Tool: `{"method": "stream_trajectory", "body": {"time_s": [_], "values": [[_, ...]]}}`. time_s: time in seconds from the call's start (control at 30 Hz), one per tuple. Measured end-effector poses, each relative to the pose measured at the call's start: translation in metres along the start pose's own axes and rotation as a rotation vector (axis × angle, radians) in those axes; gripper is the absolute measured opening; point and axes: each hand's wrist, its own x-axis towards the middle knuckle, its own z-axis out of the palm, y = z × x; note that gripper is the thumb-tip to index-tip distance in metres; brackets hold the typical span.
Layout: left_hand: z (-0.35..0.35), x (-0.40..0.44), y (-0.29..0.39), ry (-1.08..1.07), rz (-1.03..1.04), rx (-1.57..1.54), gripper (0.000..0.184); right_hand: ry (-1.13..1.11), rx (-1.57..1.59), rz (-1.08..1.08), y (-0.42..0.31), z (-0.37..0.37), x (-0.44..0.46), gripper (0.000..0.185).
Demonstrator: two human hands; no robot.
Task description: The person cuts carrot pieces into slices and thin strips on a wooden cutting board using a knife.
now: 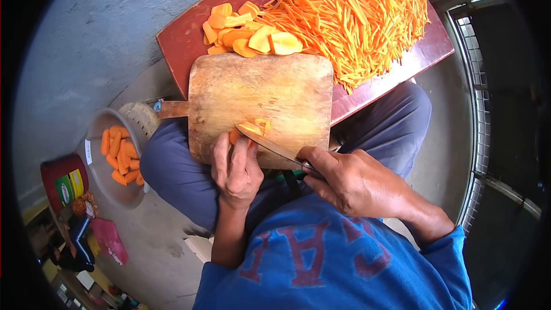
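Observation:
My right hand (344,181) is closed round the handle of a kitchen knife (270,144), its blade pointing up and left over the wooden cutting board (258,86). At the board's near edge my left hand (235,169) is closed on a carrot (234,136), mostly hidden by the fingers. The blade lies beside my left fingertips, close to the carrot. A few small carrot pieces (263,124) lie on the board just past the blade.
A red table (183,37) bears sliced carrot pieces (229,37) and a large heap of carrot strips (356,23). Down to the left, a plastic basin (96,163) holds several peeled carrots (121,158). Near it stands a dark red bucket (53,186). Another person (77,247) is at the lower left.

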Motion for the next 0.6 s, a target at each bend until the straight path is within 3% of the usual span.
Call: {"method": "stream_trajectory", "body": {"time_s": [0.17,0.3,0.43,0.6], "values": [[0.001,0.0,0.006,0.027,0.094,0.044,0.03,-0.021,-0.007,-0.003,0.006,0.003,0.016,0.035],[0.0,-0.003,0.004,-0.003,0.004,0.023,0.034,0.09,-0.028,-0.157,0.028,0.022,0.041,0.029],[0.002,-0.002,0.007,0.039,0.098,0.068,0.036,0.02,-0.079,-0.108,0.024,0.021,0.055,0.027],[0.003,-0.006,0.004,0.037,0.015,-0.01,0.038,0.025,-0.08,-0.11,0.027,0.019,0.052,0.027]]}}
